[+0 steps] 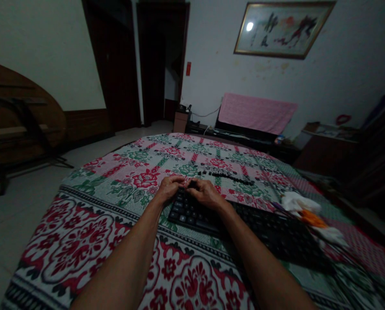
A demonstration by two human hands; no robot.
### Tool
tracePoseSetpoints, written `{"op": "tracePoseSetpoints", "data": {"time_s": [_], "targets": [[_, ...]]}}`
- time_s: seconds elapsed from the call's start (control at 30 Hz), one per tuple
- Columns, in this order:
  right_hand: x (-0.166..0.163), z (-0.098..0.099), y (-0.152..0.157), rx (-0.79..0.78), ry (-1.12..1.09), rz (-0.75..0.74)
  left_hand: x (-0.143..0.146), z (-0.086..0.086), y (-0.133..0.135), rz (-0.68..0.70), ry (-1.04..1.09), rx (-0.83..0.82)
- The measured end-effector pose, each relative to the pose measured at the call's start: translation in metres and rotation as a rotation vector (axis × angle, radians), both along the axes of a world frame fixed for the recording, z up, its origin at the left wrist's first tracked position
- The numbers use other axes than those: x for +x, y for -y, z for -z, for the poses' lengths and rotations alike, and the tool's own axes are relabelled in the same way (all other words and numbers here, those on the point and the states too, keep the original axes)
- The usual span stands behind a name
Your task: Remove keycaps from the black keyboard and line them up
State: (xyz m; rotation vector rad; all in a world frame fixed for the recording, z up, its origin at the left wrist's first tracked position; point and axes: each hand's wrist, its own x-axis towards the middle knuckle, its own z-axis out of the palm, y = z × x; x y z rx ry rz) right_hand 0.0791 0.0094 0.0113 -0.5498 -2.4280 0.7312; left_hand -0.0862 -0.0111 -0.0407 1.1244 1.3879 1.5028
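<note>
A black keyboard (266,228) lies on a table covered with a red, green and white floral cloth (115,224). Both my hands rest at the keyboard's far left corner. My left hand (169,187) has its fingers curled and pinched together at the top row of keys. My right hand (205,193) is also curled, with its fingertips meeting the left hand's over the keys. What the fingers pinch is too small and dark to make out. A row of loose black keycaps (227,175) lies on the cloth just beyond the hands.
A white and orange cloth or glove (308,215) lies at the keyboard's right end. Beyond the table stand a low cabinet with a pink cover (257,113), a dark doorway (160,64) and a folded wooden table (21,120) at left.
</note>
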Motion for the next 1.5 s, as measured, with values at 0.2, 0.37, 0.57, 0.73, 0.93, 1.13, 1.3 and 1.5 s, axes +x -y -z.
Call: {"op": "tracePoseSetpoints", "data": {"time_s": [0.2,0.37,0.57,0.73,0.93,1.13,1.3,1.5], "targets": [[-0.004,0.001,0.006,0.067,0.047,0.041,0.002,-0.006,0.004,0.023,0.01,0.016],[-0.005,0.005,0.004,0.083,0.049,0.035,0.003,-0.008,0.005,0.004,0.018,0.011],[-0.006,0.006,0.0,0.085,0.039,0.014,0.005,-0.009,0.007,0.012,0.058,0.0],[-0.007,0.006,0.001,0.077,0.0,0.041,0.003,-0.008,0.006,0.02,0.035,0.032],[-0.007,0.007,0.002,0.042,-0.061,0.036,0.005,-0.008,0.007,0.023,0.026,0.017],[-0.008,0.01,0.001,-0.06,-0.108,0.079,0.003,-0.002,0.004,0.004,-0.271,0.05],[-0.008,0.006,0.002,-0.085,-0.14,0.143,0.002,0.002,0.001,-0.042,-0.446,0.1],[-0.005,0.002,0.001,-0.08,-0.16,0.126,0.002,-0.001,0.003,-0.006,-0.315,0.066]]}}
